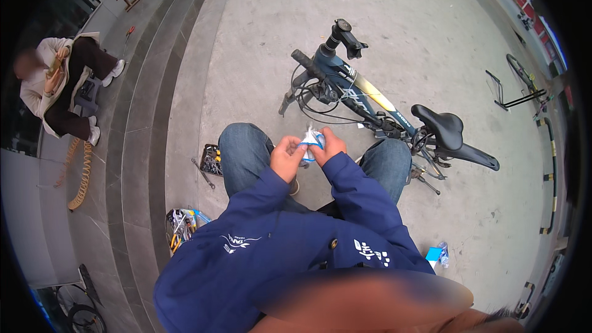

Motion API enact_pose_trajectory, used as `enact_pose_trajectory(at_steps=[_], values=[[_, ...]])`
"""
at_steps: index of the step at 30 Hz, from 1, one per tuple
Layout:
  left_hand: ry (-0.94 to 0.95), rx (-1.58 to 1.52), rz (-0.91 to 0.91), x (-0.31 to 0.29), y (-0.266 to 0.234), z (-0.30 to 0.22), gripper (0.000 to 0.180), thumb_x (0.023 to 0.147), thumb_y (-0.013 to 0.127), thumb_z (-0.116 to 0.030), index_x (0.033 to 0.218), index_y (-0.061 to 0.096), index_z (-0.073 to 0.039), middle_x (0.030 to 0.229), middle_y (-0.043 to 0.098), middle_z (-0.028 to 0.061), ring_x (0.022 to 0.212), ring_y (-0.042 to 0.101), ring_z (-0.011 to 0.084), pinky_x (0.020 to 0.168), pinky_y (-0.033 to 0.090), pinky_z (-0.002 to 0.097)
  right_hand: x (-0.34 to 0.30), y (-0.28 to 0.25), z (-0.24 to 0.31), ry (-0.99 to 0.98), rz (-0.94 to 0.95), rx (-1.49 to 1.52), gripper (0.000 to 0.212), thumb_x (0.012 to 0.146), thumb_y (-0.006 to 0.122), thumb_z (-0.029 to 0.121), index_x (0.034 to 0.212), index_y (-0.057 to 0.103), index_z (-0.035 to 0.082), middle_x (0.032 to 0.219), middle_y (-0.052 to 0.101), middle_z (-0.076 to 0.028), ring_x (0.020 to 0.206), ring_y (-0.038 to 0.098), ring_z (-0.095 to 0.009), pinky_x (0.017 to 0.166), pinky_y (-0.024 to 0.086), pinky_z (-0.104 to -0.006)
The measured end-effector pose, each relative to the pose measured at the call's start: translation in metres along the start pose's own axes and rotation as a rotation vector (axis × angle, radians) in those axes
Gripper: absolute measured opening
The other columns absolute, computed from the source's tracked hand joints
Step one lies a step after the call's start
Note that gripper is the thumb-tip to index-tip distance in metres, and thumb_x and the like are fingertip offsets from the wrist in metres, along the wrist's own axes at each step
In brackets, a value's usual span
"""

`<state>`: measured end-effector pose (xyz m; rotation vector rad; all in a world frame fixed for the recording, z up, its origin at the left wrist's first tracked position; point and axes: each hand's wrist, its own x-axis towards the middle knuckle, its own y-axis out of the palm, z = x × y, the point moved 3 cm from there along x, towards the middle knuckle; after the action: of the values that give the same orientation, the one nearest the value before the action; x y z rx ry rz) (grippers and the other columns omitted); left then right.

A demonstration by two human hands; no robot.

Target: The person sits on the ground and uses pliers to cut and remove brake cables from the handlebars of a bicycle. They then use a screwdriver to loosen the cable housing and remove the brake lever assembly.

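Note:
Between my knees, both hands hold a small white packet with blue edges (314, 139). My left hand (285, 158) pinches its left side, fingertips closed together. On the opposite side, my right hand (331, 146) grips it with thumb and curled fingers. White stuff sticks up at the packet's top; I cannot make out what it is. Just beyond my right knee stands a dark blue and yellow bicycle (382, 102) with a black saddle (439, 126). Its black stem (349, 38) points up at the front, and a handlebar grip (307, 63) sits beside the frame among loose cables.
By my left leg are a black tool case (211, 160), a wrench (203, 174) and a tray of tools (182, 229). Stone steps (132, 148) run along the left, where another person (68, 86) sits. A blue box (433, 255) and plastic bottle (444, 254) lie behind right.

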<state>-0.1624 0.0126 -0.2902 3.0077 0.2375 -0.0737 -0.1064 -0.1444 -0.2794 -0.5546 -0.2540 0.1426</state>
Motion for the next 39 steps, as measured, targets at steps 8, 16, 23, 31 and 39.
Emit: enact_pose_trajectory(at_steps=[8,16,23,31,39], values=[[0.485,0.649,-0.005,-0.008,-0.007,-0.046,0.024,0.085,0.066,0.011,0.105,0.064,-0.003,0.101,0.065,0.013,0.086,0.069,0.031,0.079,0.057,0.0352,-0.009,0.009,-0.015,0.178,0.344,0.034,0.048,0.076,0.085,0.031,0.111,0.064,0.006,0.086,0.075,-0.016,0.083,0.075,-0.032,0.075,0.059,-0.0416],[0.133,1.362,0.252,0.001,-0.001,-0.005,0.019,0.097,0.057,-0.014,0.111,0.068,-0.006,0.085,0.063,0.013,0.078,0.07,0.0327,0.071,0.058,0.0434,-0.008,0.009,-0.021,0.12,0.214,-0.293,0.041,0.083,0.079,0.035,0.109,0.064,0.008,0.094,0.074,-0.024,0.09,0.071,-0.047,0.08,0.057,-0.0523],[-0.791,-0.831,0.061,0.016,0.003,0.024,0.014,0.106,0.049,-0.02,0.104,0.054,-0.007,0.083,0.059,0.0007,0.068,0.054,0.0109,0.06,0.045,0.0274,-0.016,0.008,-0.007,0.18,0.299,-0.355,0.039,0.088,0.072,0.035,0.114,0.06,0.008,0.098,0.073,-0.026,0.093,0.071,-0.047,0.082,0.056,-0.0553],[-0.146,-0.728,-0.233,0.053,0.008,0.045,0.041,0.106,0.058,-0.038,0.119,0.058,0.0,0.121,0.065,0.0114,0.114,0.064,0.026,0.104,0.048,0.0415,-0.029,0.038,-0.016,0.226,0.459,-0.21,0.039,0.087,0.069,0.033,0.114,0.061,0.006,0.094,0.072,-0.027,0.093,0.07,-0.049,0.081,0.055,-0.0556],[0.302,0.535,0.028,0.043,0.011,0.039,0.034,0.09,0.054,-0.005,0.123,0.062,0.003,0.114,0.067,0.0234,0.101,0.066,0.0378,0.087,0.053,0.0421,-0.009,-0.008,0.005,-0.054,0.026,0.11,0.026,0.087,0.071,0.021,0.103,0.059,0.005,0.086,0.069,-0.024,0.081,0.067,-0.049,0.069,0.054,-0.0479]])
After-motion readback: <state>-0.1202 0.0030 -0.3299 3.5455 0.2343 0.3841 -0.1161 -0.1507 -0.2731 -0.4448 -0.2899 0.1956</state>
